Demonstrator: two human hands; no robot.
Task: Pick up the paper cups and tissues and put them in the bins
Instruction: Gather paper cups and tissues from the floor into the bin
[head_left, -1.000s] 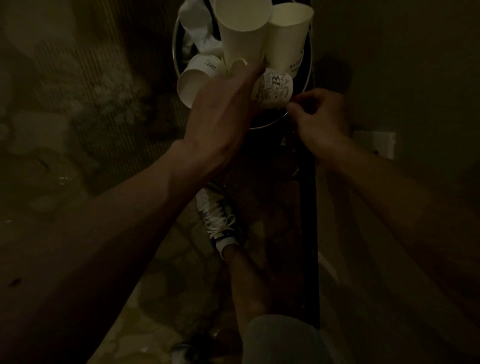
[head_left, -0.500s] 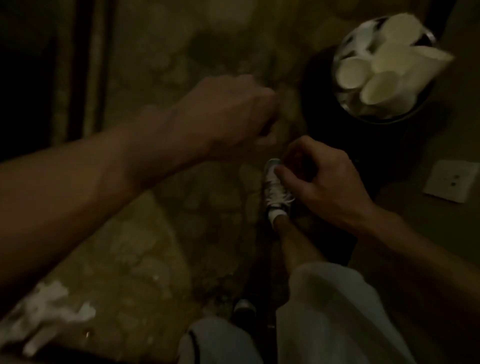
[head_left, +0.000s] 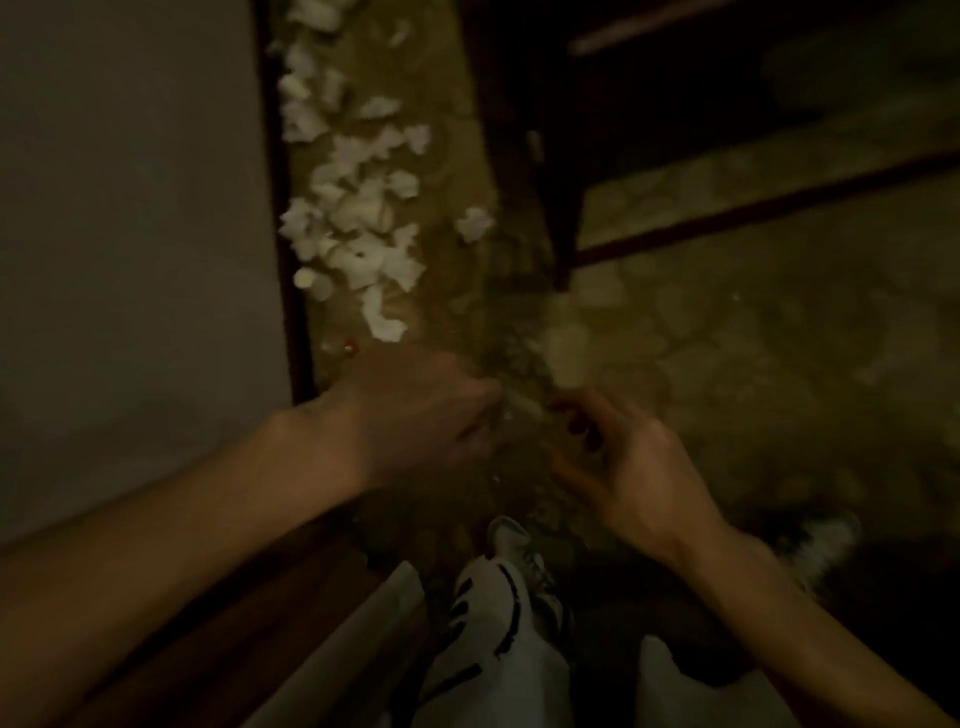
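Observation:
Several crumpled white tissues (head_left: 358, 228) lie scattered on the dim stone floor along the wall, ahead and to the left of both hands. A lone tissue (head_left: 474, 223) sits a little apart to their right. My left hand (head_left: 421, 415) hangs low over the floor, fingers loosely curled, holding nothing. My right hand (head_left: 623, 467) is beside it, palm turned inward with relaxed fingers, also empty. No paper cup and no bin is in view.
A pale wall (head_left: 135, 208) with a dark baseboard (head_left: 291, 291) runs along the left. Dark wooden furniture legs and rails (head_left: 561, 208) stand to the upper right. My leg and sneaker (head_left: 519, 551) are below the hands.
The view has swung away from the cup-filled bin to the tissue-strewn floor by the wall. Both hands have left the bin and now hang empty over the floor.

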